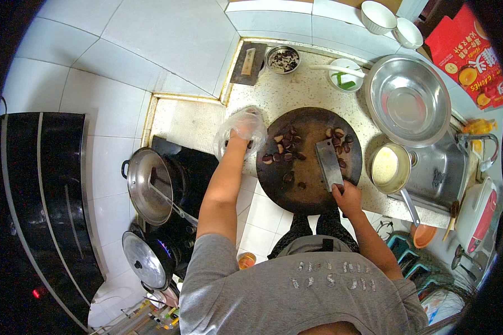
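My right hand [347,199] grips the handle of a cleaver [329,163], whose wide blade lies over a round, dark wooden chopping board [313,196]. Small reddish-brown pieces [285,146], some with paler faces, sit in a loose cluster on the board's left half. Another cluster of such pieces [341,139] lies by the blade at the right; I cannot make out their kind. To the left of the board, my left hand [241,132] reaches into a clear plastic bag [256,124] on the counter. Its fingers are hidden in the bag, where something dark shows.
At the left, a pan [145,192] with a ladle and a lidded pot [142,261] stand on the stove, a blue flame under the pot. Behind the board are a small metal bowl [283,60] and a white bowl [341,71]. A steel basin [385,84] and saucepan [390,167] stand right.
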